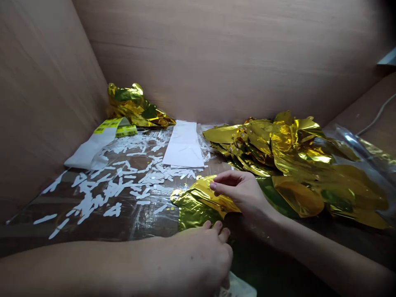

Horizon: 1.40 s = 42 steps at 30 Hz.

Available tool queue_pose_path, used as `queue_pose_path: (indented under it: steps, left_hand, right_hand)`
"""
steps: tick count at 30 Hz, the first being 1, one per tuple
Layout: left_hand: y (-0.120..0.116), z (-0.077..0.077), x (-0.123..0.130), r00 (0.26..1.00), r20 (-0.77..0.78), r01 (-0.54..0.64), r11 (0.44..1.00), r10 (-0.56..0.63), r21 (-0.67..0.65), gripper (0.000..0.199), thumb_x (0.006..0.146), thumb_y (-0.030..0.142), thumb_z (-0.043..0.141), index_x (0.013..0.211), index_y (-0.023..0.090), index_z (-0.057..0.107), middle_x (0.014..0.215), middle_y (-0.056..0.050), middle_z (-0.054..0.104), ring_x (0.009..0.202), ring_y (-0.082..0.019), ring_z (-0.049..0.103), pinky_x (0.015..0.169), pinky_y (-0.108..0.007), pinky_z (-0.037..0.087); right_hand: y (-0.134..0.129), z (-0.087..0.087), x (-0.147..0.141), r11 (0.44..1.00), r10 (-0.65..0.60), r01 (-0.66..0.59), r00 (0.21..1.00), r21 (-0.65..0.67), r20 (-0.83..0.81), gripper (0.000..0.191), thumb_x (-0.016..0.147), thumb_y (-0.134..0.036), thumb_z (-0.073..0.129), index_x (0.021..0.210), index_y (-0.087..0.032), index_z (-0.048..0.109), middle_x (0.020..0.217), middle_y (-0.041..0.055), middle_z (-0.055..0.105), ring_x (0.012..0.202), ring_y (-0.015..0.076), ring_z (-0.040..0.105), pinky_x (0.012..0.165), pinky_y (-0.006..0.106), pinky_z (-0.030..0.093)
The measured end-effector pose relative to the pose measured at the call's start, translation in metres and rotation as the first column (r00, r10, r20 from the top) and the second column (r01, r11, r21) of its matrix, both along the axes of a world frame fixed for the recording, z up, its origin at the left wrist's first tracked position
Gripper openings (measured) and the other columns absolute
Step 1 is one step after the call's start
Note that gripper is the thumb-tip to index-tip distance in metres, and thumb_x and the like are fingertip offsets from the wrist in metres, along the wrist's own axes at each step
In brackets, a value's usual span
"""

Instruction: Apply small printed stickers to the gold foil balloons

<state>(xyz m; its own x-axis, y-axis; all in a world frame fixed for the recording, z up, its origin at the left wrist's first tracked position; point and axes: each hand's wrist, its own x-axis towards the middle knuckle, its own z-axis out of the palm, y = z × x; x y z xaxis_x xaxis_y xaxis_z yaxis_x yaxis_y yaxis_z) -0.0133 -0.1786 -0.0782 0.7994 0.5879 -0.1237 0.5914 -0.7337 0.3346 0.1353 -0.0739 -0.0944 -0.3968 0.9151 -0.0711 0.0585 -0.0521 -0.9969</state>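
A flat gold foil piece (198,206) lies in front of me, partly under both hands. My left hand (206,251) comes from the left, its curled fingers against the near edge of the foil; what they hold, if anything, is hidden. Above its right part is my right hand (241,189), thumb and index finger brought together over the gold surface; I cannot make out anything between them. To the right of that hand, more gold and green-looking foil (300,196) spreads out.
Gold foil pieces heap up at the back right (266,144) and back left (130,105). White strips (102,189) lie scattered at left, near a label roll (93,148) and a white paper stack (184,144). Wooden panels (216,57) enclose the surface.
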Motion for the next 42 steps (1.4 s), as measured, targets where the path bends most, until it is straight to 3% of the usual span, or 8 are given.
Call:
queue_pose_path:
  steps: [3, 7, 9, 13, 21, 31, 38, 42]
  left_hand:
    - [-0.003, -0.021, 0.017, 0.998, -0.034, -0.054, 0.994, 0.057, 0.097, 0.042, 0.087, 0.035, 0.071, 0.114, 0.002, 0.073, 0.134, -0.031, 0.063, 0.125, -0.041, 0.062, 0.1, -0.048, 0.054]
    - [-0.006, -0.025, 0.026, 0.996, -0.041, -0.07, 0.992, 0.075, 0.108, 0.028, 0.092, 0.03, 0.066, 0.102, 0.005, 0.075, 0.113, -0.024, 0.074, 0.119, -0.038, 0.064, 0.094, -0.044, 0.056]
    - [-0.007, -0.026, 0.025, 0.998, -0.028, -0.06, 0.988, 0.065, 0.146, 0.028, 0.092, 0.032, 0.066, 0.1, 0.007, 0.076, 0.105, -0.021, 0.076, 0.112, -0.037, 0.066, 0.096, -0.047, 0.053]
    - [-0.009, -0.031, 0.025, 0.998, 0.014, -0.057, 0.979, 0.055, 0.198, 0.029, 0.091, 0.034, 0.066, 0.097, 0.009, 0.077, 0.095, -0.019, 0.076, 0.103, -0.035, 0.066, 0.099, -0.05, 0.05]
    - [-0.01, -0.031, 0.029, 0.999, 0.001, -0.046, 0.973, 0.047, 0.228, 0.026, 0.094, 0.032, 0.063, 0.094, 0.012, 0.079, 0.089, -0.016, 0.076, 0.09, -0.033, 0.069, 0.089, -0.051, 0.054]
    - [-0.012, -0.04, 0.03, 0.999, 0.016, -0.053, 0.952, 0.051, 0.302, 0.032, 0.096, 0.037, 0.061, 0.1, 0.01, 0.079, 0.096, -0.019, 0.077, 0.096, -0.038, 0.07, 0.09, -0.056, 0.053]
    - [-0.01, -0.034, 0.03, 0.999, -0.025, -0.03, 0.968, 0.038, 0.25, 0.03, 0.096, 0.032, 0.059, 0.103, 0.009, 0.078, 0.093, -0.018, 0.076, 0.092, -0.035, 0.07, 0.089, -0.054, 0.054]
    - [-0.013, -0.035, 0.031, 0.996, -0.025, -0.075, 0.98, 0.081, 0.184, 0.032, 0.098, 0.03, 0.055, 0.106, 0.006, 0.075, 0.098, -0.02, 0.077, 0.091, -0.032, 0.07, 0.091, -0.052, 0.056]
  right_hand:
    - [-0.009, -0.002, -0.015, 0.996, 0.064, -0.061, 0.997, -0.066, 0.041, 0.05, 0.069, -0.033, 0.091, 0.114, -0.018, 0.076, 0.076, 0.003, 0.075, 0.063, 0.0141, 0.068, 0.061, 0.028, 0.058]
    - [-0.02, -0.009, -0.029, 0.973, 0.158, -0.14, 0.983, -0.186, 0.089, 0.028, 0.07, -0.036, 0.09, 0.082, -0.015, 0.077, 0.071, 0.0036, 0.073, 0.058, 0.0139, 0.068, 0.053, 0.023, 0.055]
    - [-0.023, -0.013, -0.031, 0.969, 0.164, -0.138, 0.98, -0.205, 0.114, 0.026, 0.069, -0.035, 0.09, 0.078, -0.015, 0.075, 0.067, 0.0027, 0.072, 0.054, 0.013, 0.066, 0.051, 0.023, 0.055]
    - [-0.025, -0.02, -0.03, 0.976, 0.161, -0.132, 0.973, -0.176, 0.164, 0.023, 0.072, -0.033, 0.087, 0.078, -0.016, 0.075, 0.064, 0.0027, 0.071, 0.052, 0.013, 0.064, 0.048, 0.023, 0.053]
    - [-0.027, -0.02, -0.035, 0.982, 0.152, -0.124, 0.965, -0.141, 0.216, 0.02, 0.073, -0.031, 0.086, 0.077, -0.014, 0.074, 0.062, 0.0029, 0.07, 0.052, 0.0111, 0.061, 0.047, 0.02, 0.049]
    - [-0.028, -0.025, -0.033, 0.989, 0.127, -0.107, 0.967, -0.099, 0.221, 0.018, 0.073, -0.031, 0.085, 0.078, -0.015, 0.076, 0.07, 0.0052, 0.075, 0.059, 0.0135, 0.066, 0.053, 0.022, 0.054]
    - [-0.03, -0.023, -0.034, 0.994, 0.107, -0.093, 0.95, -0.06, 0.294, 0.008, 0.073, -0.023, 0.08, 0.079, -0.017, 0.079, 0.072, 0.0043, 0.076, 0.06, 0.0143, 0.068, 0.053, 0.022, 0.055]
    - [-0.031, -0.021, -0.035, 0.987, 0.079, -0.128, 0.91, 0.095, 0.406, 0.005, 0.073, -0.019, 0.076, 0.076, -0.019, 0.08, 0.067, 0.0017, 0.075, 0.054, 0.0131, 0.066, 0.049, 0.022, 0.052]
